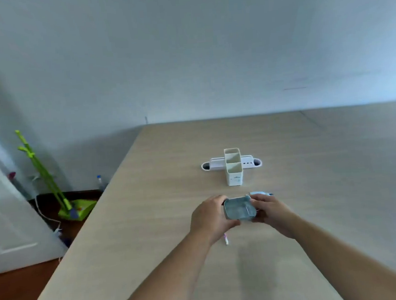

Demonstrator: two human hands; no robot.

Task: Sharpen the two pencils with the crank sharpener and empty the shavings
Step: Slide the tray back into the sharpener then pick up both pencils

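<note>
A pale blue-grey open box, which looks like the sharpener's shavings tray [239, 210], is held just above the wooden table [150, 224]. My left hand [209, 217] grips its left side. My right hand [269, 209] grips its right side, thumb over the rim. The tray's inside faces me and is too blurred to show shavings. A light blue part of the crank sharpener [261, 193] peeks out behind my right hand; the rest of it is hidden. One pencil [226, 239] with a pink and white end lies on the table under my left wrist, mostly covered.
A white desk organiser [233, 168] with two upright square cups and a low cross tray stands behind my hands. The table's left edge drops to a dark floor holding a green broom and dustpan set [71, 207], a cable and a white door [5, 212].
</note>
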